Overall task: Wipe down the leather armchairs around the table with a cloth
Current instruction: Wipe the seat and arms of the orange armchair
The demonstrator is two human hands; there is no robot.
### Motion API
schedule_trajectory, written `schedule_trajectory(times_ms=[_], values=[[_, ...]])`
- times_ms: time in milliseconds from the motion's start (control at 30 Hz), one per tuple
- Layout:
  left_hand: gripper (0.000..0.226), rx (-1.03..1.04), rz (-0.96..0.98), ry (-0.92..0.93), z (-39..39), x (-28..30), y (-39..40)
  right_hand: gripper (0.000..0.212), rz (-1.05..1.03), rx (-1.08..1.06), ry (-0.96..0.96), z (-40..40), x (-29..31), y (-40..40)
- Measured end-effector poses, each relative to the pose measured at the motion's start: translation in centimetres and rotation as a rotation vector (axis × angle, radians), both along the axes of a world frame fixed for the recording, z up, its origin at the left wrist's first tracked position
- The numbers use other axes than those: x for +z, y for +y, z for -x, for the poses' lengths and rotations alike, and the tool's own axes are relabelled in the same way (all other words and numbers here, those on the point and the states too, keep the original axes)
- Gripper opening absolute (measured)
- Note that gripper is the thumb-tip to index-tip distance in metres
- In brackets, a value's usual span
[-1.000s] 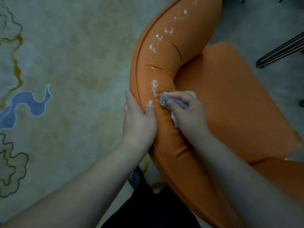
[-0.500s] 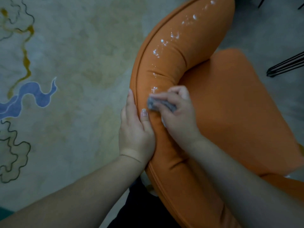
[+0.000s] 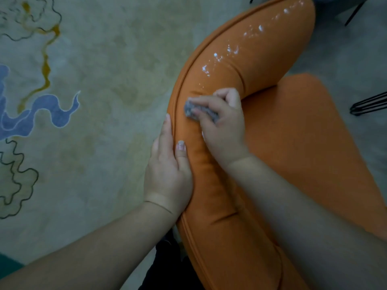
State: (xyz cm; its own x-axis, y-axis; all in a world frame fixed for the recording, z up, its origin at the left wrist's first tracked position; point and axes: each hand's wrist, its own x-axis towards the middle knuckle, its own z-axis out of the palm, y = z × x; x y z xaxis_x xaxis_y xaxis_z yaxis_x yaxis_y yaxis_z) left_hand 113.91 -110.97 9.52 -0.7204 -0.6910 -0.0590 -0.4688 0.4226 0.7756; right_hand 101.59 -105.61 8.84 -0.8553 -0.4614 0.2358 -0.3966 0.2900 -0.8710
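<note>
- On the curved top of the backrest, our right hand (image 3: 223,124) has the grey cloth (image 3: 200,111) bunched up under curled fingers and is pressing it into the leather, with the cloth's edge poking out toward the outer seam.
- Compared with a second ago, we've slid the cloth up along the roll and a bit outward, so it now sits right at the lower end of the wet streak instead of down below it.
- Our left hand (image 3: 167,170) has stayed put on the outer edge of the orange armchair (image 3: 293,143): fingers straight along the piping, thumb lying on top of the padding, holding nothing, just bracing the backrest.
- The two hands are close but not touching; the cloth is just above the left thumb tip.
- The stretch of leather below the cloth looks matte and dry-ish now, so we'd say that part is done.
- Farther up, the white foamy drops (image 3: 230,51) are all there along the crest, running to the top of the frame, so most of this backrest is left to wipe, and the seat doesn't look touched yet either.
- Around the chair there's the patterned rug (image 3: 83,122) with its blue squiggle, and some black wire legs (image 3: 368,104) off at the right edge.
</note>
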Motion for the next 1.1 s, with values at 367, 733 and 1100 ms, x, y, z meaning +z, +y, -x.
schedule_trajectory(times_ms=[367, 733, 1100], values=[[0.062, -0.001, 0.028, -0.041, 0.0, 0.1, 0.0, 0.019, 0.003, 0.099, 0.046, -0.9, 0.1, 1.2], [0.061, -0.016, 0.027, -0.046, -0.1, 0.1, 0.1, 0.022, 0.003, 0.137, 0.007, -0.8, -0.1, 1.7], [0.062, -0.01, 0.024, -0.049, -0.1, 0.3, 0.2, 0.019, -0.039, 0.021, -0.015, 0.8, -0.3, 0.4]])
